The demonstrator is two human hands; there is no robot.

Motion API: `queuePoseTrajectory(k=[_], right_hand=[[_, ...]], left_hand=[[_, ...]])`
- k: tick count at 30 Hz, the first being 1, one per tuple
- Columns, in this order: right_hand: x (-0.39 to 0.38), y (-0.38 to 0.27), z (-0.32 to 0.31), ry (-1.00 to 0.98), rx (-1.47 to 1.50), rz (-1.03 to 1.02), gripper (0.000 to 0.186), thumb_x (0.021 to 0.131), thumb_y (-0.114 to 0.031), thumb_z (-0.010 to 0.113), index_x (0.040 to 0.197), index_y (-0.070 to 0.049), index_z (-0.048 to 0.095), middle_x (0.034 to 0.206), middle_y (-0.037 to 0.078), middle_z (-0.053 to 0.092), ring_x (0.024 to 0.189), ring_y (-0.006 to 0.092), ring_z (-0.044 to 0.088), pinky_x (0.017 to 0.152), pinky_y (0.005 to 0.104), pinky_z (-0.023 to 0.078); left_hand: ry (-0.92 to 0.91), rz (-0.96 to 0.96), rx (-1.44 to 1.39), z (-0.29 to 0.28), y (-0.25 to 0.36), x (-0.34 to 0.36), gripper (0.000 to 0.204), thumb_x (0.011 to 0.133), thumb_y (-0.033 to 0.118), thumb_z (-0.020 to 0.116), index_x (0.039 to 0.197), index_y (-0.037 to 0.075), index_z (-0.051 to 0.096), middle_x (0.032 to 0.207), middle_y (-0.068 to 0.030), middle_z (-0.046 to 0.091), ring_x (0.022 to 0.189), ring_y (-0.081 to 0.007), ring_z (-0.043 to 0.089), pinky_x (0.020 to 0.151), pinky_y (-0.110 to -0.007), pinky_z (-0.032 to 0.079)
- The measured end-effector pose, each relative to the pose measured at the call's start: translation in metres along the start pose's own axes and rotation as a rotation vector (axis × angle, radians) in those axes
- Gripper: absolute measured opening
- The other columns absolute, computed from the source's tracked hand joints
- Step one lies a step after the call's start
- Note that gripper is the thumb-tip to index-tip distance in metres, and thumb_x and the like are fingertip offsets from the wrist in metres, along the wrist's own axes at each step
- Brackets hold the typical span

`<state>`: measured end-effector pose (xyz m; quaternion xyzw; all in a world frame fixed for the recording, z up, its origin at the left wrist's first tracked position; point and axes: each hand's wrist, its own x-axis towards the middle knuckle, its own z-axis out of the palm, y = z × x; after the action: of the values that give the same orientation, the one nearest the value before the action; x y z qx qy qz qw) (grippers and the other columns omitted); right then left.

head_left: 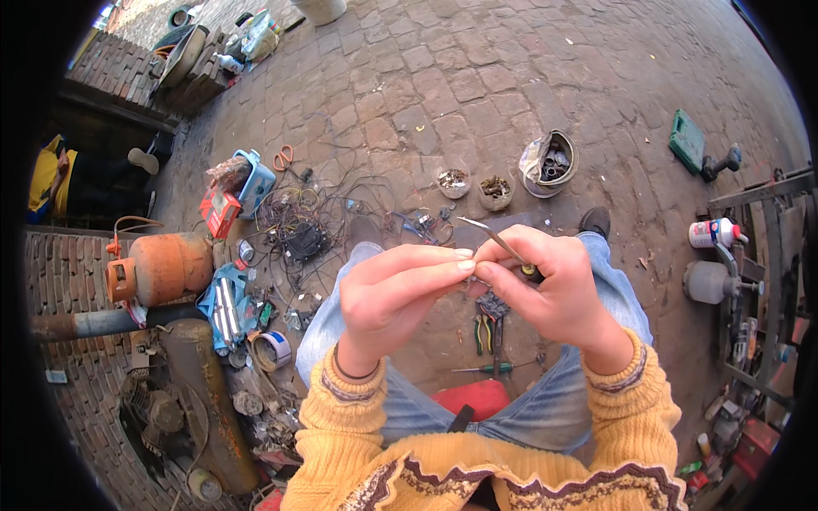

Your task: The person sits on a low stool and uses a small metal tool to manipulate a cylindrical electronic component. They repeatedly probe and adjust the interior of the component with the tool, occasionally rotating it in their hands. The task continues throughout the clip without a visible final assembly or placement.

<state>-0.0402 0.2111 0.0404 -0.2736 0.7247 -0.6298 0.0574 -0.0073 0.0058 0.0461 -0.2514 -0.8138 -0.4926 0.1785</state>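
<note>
My left hand (396, 294) and my right hand (545, 285) meet above my lap. The left fingers are stretched forward and pinched against the thumb; whatever lies between them is too small to name. My right hand grips a thin metal tool with a bent tip (490, 234), pointing up and left; a bit of yellow and black shows near its base. Right thumb and fingertips touch the left fingertips. Below, on the ground between my legs, lie pliers (483, 335) with green and black handles, a dark-handled tool (498, 345) and a green-handled screwdriver (484, 369).
Tangled wires (298, 230) spread out at the left, near an orange gas cylinder (170, 268) and a blue container (256, 175). Ahead stand two small tubs of metal bits (495, 192) and a bucket (550, 166). A metal rack (767, 255) is at the right. Another person's yellow garment (47, 179) shows far left.
</note>
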Motion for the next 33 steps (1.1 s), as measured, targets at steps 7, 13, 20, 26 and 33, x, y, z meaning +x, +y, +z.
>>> queuePoseTrajectory(k=[7, 13, 20, 26, 33], right_hand=[[-0.0011, 0.0016, 0.0028, 0.032, -0.042, -0.047, 0.003, 0.091, 0.004, 0.064, 0.093, 0.005, 0.064, 0.082, 0.009, 0.072, 0.074, 0.0152, 0.074, 0.064, 0.0251, 0.057], [0.001, 0.0008, -0.0004, -0.013, 0.129, 0.021, 0.002, 0.091, 0.005, 0.063, 0.093, 0.007, 0.064, 0.083, 0.01, 0.072, 0.075, 0.017, 0.074, 0.065, 0.0262, 0.057], [-0.0007, 0.0004, 0.0035, 0.041, 0.104, 0.082, 0.006, 0.091, -0.004, 0.068, 0.094, 0.001, 0.066, 0.081, 0.009, 0.074, 0.074, 0.0157, 0.074, 0.066, 0.027, 0.057], [-0.0005, 0.0009, 0.0052, 0.045, 0.146, 0.032, 0.008, 0.093, 0.003, 0.062, 0.1, 0.007, 0.065, 0.085, 0.01, 0.072, 0.078, 0.0175, 0.074, 0.068, 0.0265, 0.057], [-0.005, -0.0029, 0.004, 0.043, 0.191, 0.004, 0.013, 0.096, -0.009, 0.063, 0.101, 0.002, 0.067, 0.083, 0.01, 0.072, 0.076, 0.0171, 0.073, 0.069, 0.0269, 0.055]], left_hand=[[0.017, 0.029, 0.006, 0.0012, -0.0008, 0.001, 0.027, 0.074, -0.009, 0.072, 0.099, -0.001, 0.076, 0.098, -0.0156, 0.074, 0.085, -0.0259, 0.074, 0.071, -0.031, 0.061], [0.013, 0.029, -0.002, -0.0001, -0.0013, 0.0008, 0.028, 0.073, -0.008, 0.073, 0.099, -0.001, 0.076, 0.098, -0.0153, 0.074, 0.085, -0.0256, 0.074, 0.071, -0.03, 0.061], [0.01, 0.038, 0.016, 0.0009, -0.003, 0.0003, 0.029, 0.072, -0.009, 0.074, 0.1, -0.001, 0.076, 0.097, -0.0152, 0.074, 0.085, -0.0254, 0.074, 0.071, -0.03, 0.061], [0.058, -0.006, 0.055, 0.0045, -0.0007, -0.0004, 0.034, 0.071, -0.008, 0.076, 0.104, 0.001, 0.074, 0.099, -0.0146, 0.074, 0.086, -0.0245, 0.074, 0.072, -0.029, 0.06], [0.113, -0.214, -0.15, 0.004, 0.0017, -0.0055, 0.038, 0.073, -0.013, 0.073, 0.109, -0.001, 0.071, 0.1, -0.0142, 0.073, 0.089, -0.0238, 0.073, 0.075, -0.03, 0.059]])
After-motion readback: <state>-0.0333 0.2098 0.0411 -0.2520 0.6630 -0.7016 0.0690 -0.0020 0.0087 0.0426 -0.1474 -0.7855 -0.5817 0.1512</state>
